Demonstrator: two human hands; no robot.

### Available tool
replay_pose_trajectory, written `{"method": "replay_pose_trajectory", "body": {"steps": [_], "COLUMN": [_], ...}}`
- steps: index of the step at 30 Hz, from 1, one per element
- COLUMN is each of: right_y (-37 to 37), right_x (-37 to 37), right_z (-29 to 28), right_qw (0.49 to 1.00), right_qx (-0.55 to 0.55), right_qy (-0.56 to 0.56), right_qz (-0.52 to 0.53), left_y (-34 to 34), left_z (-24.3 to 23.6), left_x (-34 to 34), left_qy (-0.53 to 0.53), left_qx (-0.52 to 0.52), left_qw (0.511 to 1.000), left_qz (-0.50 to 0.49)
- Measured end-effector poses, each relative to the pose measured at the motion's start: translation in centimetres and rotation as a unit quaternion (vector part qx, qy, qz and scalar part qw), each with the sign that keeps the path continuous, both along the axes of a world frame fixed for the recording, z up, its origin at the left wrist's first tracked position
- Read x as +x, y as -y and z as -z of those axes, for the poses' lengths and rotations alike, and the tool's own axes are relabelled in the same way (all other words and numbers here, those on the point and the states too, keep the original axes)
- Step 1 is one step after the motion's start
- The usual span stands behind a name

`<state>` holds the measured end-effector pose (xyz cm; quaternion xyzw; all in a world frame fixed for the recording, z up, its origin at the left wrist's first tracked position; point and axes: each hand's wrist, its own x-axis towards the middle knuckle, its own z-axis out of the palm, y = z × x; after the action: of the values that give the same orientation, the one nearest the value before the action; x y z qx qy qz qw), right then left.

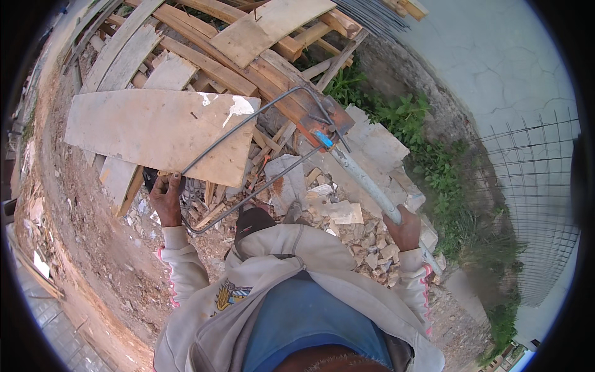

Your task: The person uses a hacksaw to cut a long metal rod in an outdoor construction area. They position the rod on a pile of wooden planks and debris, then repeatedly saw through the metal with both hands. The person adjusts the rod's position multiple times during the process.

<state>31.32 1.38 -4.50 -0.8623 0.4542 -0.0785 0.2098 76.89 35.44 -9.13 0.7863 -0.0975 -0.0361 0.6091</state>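
A dark steel rod [238, 132], bent into a nearly rectangular loop, stretches from a rusty metal plate [338, 115] back towards my left side. My left hand [166, 199] is at the loop's near left corner, its fingers closed on the rod. My right hand [404, 228] is wrapped round a long pale pipe [365, 180], near its lower end. The pipe's far end carries a blue piece [323, 139] that meets the rod at the plate. Under the plate is a thick wooden beam [282, 80]. Where the rod's ends lie is partly hidden at the plate.
A wide plywood board [155, 127] lies on stacked timber at the left. Broken stone [378, 248] and rubble cover the ground by my feet. Green plants [434, 155] line a pale wall [489, 56], where wire mesh [533, 204] leans. Steel bars [372, 15] lie at the back.
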Motion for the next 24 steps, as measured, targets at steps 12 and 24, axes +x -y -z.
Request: {"method": "replay_pose_trajectory", "body": {"steps": [12,24], "right_y": [0.5,5.5], "right_x": [-2.7,-5.8], "right_z": [-0.7,-0.5], "right_qw": [0.996,0.998], "right_qx": [-0.070,-0.062], "right_qy": [-0.047,-0.010], "right_qz": [-0.003,-0.008], "left_y": [0.7,0.5], "left_z": [-1.4,-1.0], "left_x": [-0.5,0.0], "left_qy": [-0.051,-0.019], "left_qx": [-0.008,-0.006], "left_qw": [0.999,1.000], "left_qz": [-0.002,0.014]}}
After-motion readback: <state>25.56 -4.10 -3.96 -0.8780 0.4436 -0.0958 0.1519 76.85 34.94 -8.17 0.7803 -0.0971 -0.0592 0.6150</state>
